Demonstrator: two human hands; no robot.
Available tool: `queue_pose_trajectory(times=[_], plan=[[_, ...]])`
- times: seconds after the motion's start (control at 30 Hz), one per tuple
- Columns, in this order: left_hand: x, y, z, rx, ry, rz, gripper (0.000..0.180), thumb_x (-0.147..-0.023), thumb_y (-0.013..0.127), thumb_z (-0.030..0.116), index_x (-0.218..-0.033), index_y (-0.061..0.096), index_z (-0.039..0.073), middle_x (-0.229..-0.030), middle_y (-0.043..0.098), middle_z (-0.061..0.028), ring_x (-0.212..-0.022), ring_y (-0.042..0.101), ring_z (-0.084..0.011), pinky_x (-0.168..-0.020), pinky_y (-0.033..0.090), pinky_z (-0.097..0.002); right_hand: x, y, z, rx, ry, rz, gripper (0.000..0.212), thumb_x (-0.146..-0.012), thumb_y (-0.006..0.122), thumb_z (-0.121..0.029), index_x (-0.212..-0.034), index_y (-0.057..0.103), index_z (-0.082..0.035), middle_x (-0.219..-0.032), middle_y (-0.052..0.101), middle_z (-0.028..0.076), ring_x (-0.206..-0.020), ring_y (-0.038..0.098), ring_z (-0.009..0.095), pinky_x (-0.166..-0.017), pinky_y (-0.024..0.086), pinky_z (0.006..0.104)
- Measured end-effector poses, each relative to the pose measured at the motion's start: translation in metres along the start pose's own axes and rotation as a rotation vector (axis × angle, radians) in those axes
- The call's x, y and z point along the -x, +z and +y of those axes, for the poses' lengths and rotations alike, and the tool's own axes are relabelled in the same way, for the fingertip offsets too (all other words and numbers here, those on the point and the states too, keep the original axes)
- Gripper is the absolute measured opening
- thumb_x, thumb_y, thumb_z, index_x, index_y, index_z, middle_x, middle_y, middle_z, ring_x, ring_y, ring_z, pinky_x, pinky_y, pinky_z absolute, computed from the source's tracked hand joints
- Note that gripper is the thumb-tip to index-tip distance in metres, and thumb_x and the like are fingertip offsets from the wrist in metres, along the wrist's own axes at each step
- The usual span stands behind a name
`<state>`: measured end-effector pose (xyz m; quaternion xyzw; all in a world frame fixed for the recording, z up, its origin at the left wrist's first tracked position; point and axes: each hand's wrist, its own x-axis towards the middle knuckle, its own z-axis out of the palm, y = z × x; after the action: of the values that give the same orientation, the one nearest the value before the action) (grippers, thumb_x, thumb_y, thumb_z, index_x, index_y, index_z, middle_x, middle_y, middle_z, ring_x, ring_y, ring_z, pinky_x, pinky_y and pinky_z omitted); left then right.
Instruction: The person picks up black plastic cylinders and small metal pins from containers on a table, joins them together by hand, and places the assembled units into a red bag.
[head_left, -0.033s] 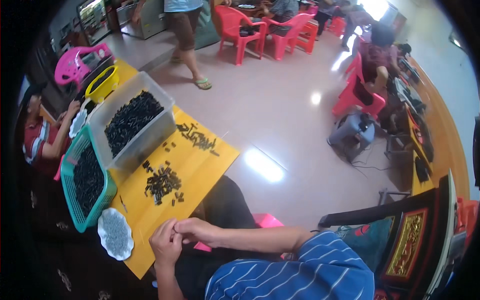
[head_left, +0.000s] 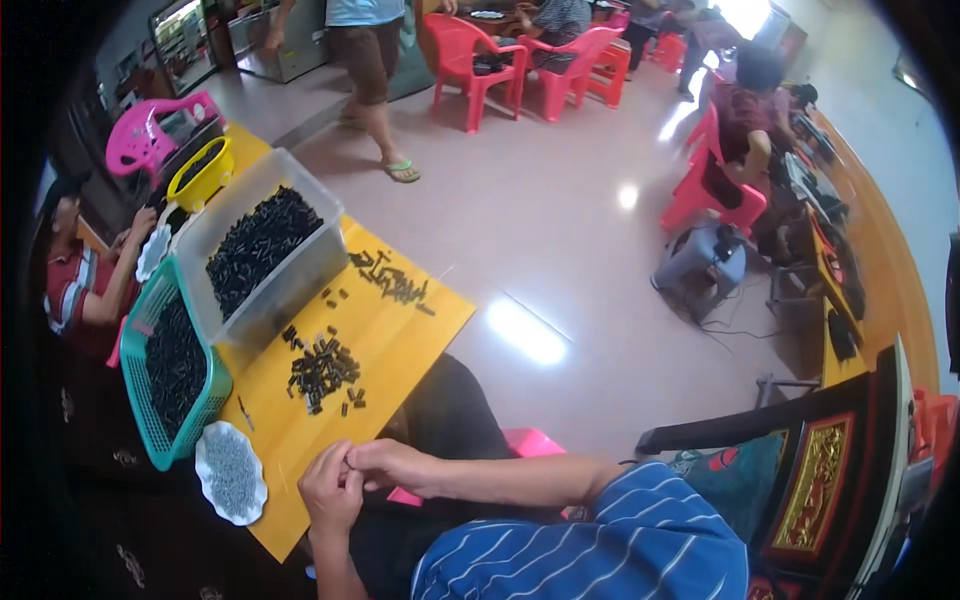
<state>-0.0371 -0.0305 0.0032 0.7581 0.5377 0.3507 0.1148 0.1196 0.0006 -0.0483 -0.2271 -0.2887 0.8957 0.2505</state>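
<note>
Table of smooth yellow board [head_left: 415, 335], rectangular and slanting across our view, carries most of what we see. On its far left part we have an oblong bin of translucent plastic [head_left: 290, 288], heaped with small black rods. Beside it stands a teal lattice-sided plastic basket [head_left: 215, 385], also filled with black rods, and beyond the bin sits a bright yellow plastic tub [head_left: 212, 180]. Near us, a white scalloped plate [head_left: 257, 500] holds tiny grey pieces.

Our left hand [head_left: 333, 487] and right hand [head_left: 395, 466] meet at the table's near edge, fingers curled in and touching; we cannot tell whether they grip anything. Just beyond them lies a loose pile of short dark cylinders [head_left: 325, 373], with thinner dark pieces [head_left: 398, 286] scattered farther off. A slim dark pointed tool [head_left: 246, 413] lies near the plate.
</note>
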Motion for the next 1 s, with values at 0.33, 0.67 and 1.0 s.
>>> queue_pose_trajectory(times=[0.33, 0.67, 1.0], plan=[[0.000, 0.004, -0.006, 0.068, -0.048, -0.018, 0.032, -0.073, 0.069, -0.001, -0.105, 0.068, -0.002, -0.101, 0.072, -0.0199, -0.092, 0.071, -0.0375, -0.081, 0.057, -0.0417, -0.006, -0.010, 0.004, -0.006, -0.018, -0.027, 0.032, -0.101, 0.057, -0.042, -0.111, 0.068, -0.013, -0.107, 0.069, -0.005, -0.096, 0.058, 0.005, -0.085, 0.044, 0.0249], [-0.009, -0.008, 0.009, 0.109, -0.061, -0.060, 0.029, -0.076, 0.072, 0.002, -0.105, 0.068, -0.002, -0.101, 0.071, -0.0204, -0.090, 0.071, -0.0367, -0.080, 0.057, -0.0405, -0.002, -0.006, 0.000, -0.013, 0.003, -0.022, 0.037, -0.100, 0.060, -0.045, -0.116, 0.068, -0.012, -0.107, 0.069, -0.004, -0.096, 0.058, 0.004, -0.080, 0.043, 0.0227], [-0.010, -0.027, 0.010, 0.380, -0.224, -0.064, 0.015, -0.085, 0.068, -0.001, -0.099, 0.069, -0.004, -0.095, 0.071, -0.0156, -0.083, 0.070, -0.0232, -0.074, 0.055, -0.0309, 0.002, 0.000, -0.002, 0.081, -0.075, -0.026, 0.035, -0.104, 0.055, -0.042, -0.106, 0.068, -0.010, -0.093, 0.067, -0.003, -0.085, 0.060, 0.006, -0.077, 0.047, 0.0214]])
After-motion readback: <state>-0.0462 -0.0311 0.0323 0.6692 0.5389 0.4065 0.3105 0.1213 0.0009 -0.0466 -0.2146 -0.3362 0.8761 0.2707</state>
